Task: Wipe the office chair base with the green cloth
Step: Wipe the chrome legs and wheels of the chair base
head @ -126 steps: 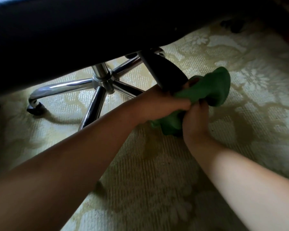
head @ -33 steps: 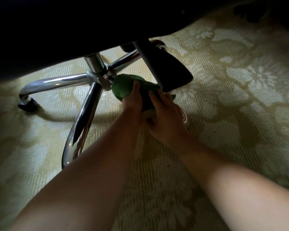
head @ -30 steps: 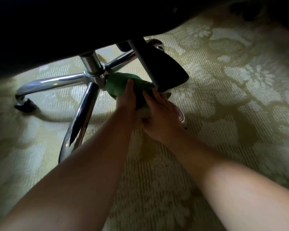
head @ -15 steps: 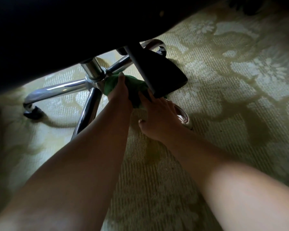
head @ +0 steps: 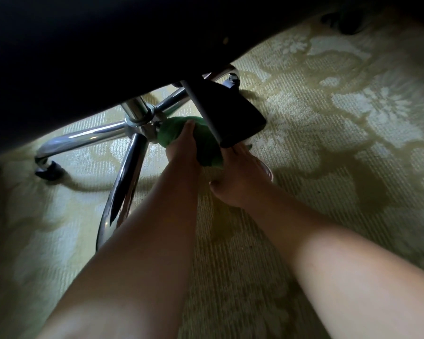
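Two bare forearms run up from the bottom edge, so nearest first. The right hand (head: pixel 240 177) lies palm-down over the short chrome leg end (head: pixel 267 171) w/ the thumb splayed and fingers straight, gripping nothing. Its tips slip under the paddle, so they prob. touch the cloth edge, but I can't confirm.

Just past it, the left hand (head: pixel 181 149) is wrapped on the bunched green cloth (head: pixel 207 148), one digit hooked over the top. It's a closed hold, the other fingers hidden behind the wad. The cloth sits on the leg that runs toward me, its far end touching the hub of the chrome five-leg office chair base (head: pixel 135 124). The long near leg (head: pixel 125 182) beside the left arm shows bare.

Right above the cloth hangs a flat black plastic lever paddle (head: pixel 238 118), and over everything the dark seat underside (head: pixel 108 45). A black caster (head: pixel 47 171) sits far left on the pale floral carpet (head: pixel 328 155).

My read is a mid-wipe at the hub end, w/ other legs yet to do.

Risks:
- Cloth or knuckles catch the paddle on the pull back, since clearance is tight.
- A hard push rolls the chair on its casters.
- The wad slides off the round chrome, leaving the underside missed.
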{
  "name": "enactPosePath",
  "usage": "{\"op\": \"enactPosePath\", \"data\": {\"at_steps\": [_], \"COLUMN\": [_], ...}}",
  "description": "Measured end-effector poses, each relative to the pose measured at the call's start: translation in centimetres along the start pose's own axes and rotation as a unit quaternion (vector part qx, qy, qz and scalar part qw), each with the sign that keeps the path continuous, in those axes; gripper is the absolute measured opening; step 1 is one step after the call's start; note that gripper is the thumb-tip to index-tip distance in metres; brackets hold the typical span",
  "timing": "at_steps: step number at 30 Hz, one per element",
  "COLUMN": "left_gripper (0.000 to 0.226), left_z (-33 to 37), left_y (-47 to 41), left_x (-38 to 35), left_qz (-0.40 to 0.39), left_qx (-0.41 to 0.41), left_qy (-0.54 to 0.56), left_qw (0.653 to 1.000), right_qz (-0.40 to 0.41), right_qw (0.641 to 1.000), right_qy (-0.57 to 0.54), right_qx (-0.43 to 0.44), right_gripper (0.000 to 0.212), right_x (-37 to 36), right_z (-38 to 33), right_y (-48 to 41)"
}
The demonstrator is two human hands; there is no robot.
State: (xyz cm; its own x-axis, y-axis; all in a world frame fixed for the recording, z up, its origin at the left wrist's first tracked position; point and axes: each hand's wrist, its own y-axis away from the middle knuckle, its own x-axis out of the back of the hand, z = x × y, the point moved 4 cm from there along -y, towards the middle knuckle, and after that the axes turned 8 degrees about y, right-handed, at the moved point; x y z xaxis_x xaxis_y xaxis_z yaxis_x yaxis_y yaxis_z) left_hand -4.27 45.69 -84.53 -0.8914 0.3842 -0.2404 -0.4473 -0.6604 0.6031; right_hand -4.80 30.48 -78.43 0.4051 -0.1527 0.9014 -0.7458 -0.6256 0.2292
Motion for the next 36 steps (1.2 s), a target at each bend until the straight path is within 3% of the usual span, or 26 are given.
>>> {"op": "enactPosePath", "data": {"at_steps": [2, 7, 13, 16, 20, 22, 27, 31, 33, 36], "left_gripper": [0.055, 0.056, 0.038, 0.055, 0.060, 0.062, 0.072, 0.082, 0.077, 0.062], "left_z": [-0.7, -2.8, -6.5, -8.9, -10.7, -10.9, -9.5, -9.2, -9.0, -7.7], "left_y": [0.7, 3.7, 8.6, 10.4, 11.1, 10.7, 9.8, 9.4, 9.1, 7.6], "left_x": [0.0, -1.2, -2.5, -2.9, -2.8, -2.5, -2.4, -2.4, -2.5, -2.1], "left_qz": [0.021, 0.026, -0.007, -0.036, -0.075, -0.083, -0.086, -0.067, -0.061, -0.045], "left_qx": [-0.004, 0.003, 0.027, 0.034, 0.015, 0.011, 0.013, 0.050, 0.071, 0.088], "left_qy": [0.023, 0.004, -0.032, -0.063, -0.096, -0.125, -0.158, -0.120, -0.097, -0.054], "left_qw": [1.000, 1.000, 0.999, 0.997, 0.992, 0.989, 0.984, 0.989, 0.991, 0.994], "right_qz": [0.004, 0.007, -0.005, -0.057, -0.083, -0.093, -0.060, -0.007, 0.015, 0.021], "right_qw": [0.999, 0.992, 0.980, 0.970, 0.967, 0.970, 0.972, 0.969, 0.972, 0.978], "right_qy": [0.002, -0.057, -0.043, -0.035, -0.047, -0.059, -0.112, -0.132, -0.109, -0.074], "right_qx": [-0.032, -0.117, -0.195, -0.235, -0.235, -0.218, -0.197, -0.207, -0.207, -0.193], "right_gripper": [0.099, 0.103, 0.102, 0.117, 0.114, 0.109, 0.115, 0.101, 0.099, 0.113], "right_x": [-0.3, -1.1, -2.8, -4.9, -9.4, -8.4, -6.5, -6.7, -5.9, -4.1], "right_z": [1.0, 4.1, 7.0, 9.7, 14.4, 13.4, 10.6, 10.4, 9.7, 7.7], "right_y": [0.3, 1.3, 3.0, 4.0, 2.9, 3.2, 3.5, 2.9, 2.5, 2.0]}}
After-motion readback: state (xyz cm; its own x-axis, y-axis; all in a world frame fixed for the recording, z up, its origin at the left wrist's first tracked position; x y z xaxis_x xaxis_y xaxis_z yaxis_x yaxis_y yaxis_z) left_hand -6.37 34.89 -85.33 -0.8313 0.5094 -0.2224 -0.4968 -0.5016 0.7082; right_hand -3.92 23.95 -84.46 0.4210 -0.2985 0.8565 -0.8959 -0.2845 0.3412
